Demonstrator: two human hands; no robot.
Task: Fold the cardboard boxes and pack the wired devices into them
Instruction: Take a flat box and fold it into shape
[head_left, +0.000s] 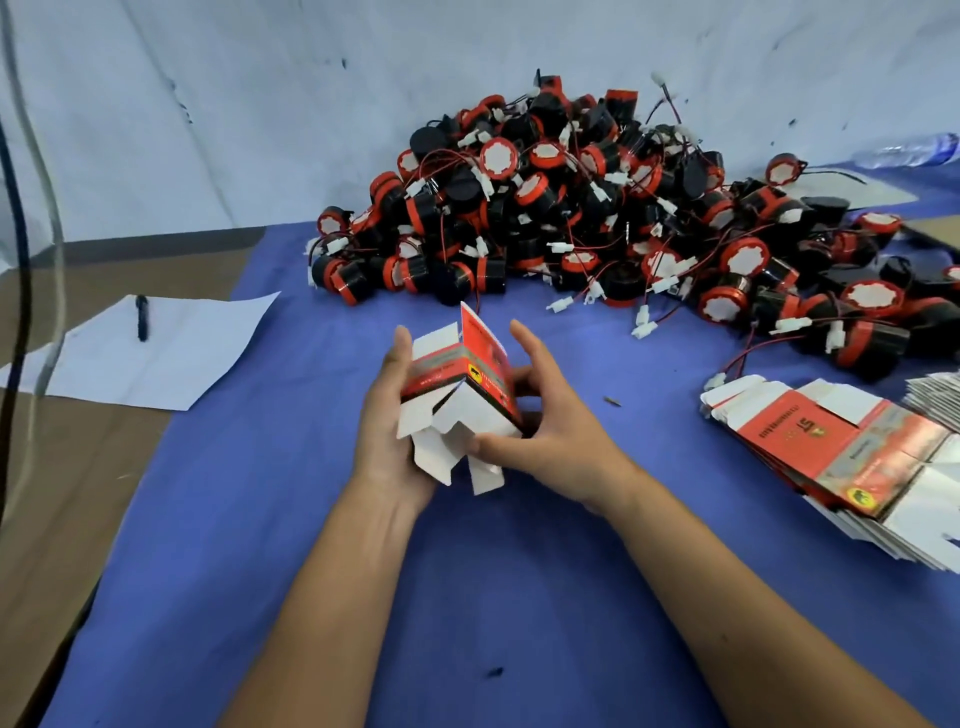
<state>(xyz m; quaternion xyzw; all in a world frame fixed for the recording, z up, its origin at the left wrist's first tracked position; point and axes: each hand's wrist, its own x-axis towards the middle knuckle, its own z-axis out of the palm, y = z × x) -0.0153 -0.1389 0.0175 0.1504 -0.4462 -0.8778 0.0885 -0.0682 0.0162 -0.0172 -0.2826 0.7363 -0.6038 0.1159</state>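
Both hands, left hand, right hand, gripping half-folded box between

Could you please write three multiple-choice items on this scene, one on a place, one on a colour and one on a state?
1. Where does the stack of flat boxes lie?
A. On the paper
B. At the right edge of the cloth
C. Behind the pile of devices

2. What colour is the cloth?
A. Blue
B. Green
C. Yellow

3. In what state is the box in the hands?
A. Flat
B. Closed at both ends
C. Opened up, with its white flaps loose

Answers:
1 B: the stack sits to the right of the right hand, nearer than the devices.
2 A: blue shows all round the arms.
3 C: the left hand and the right hand hold it opened up, and white flaps hang loose at its near end.
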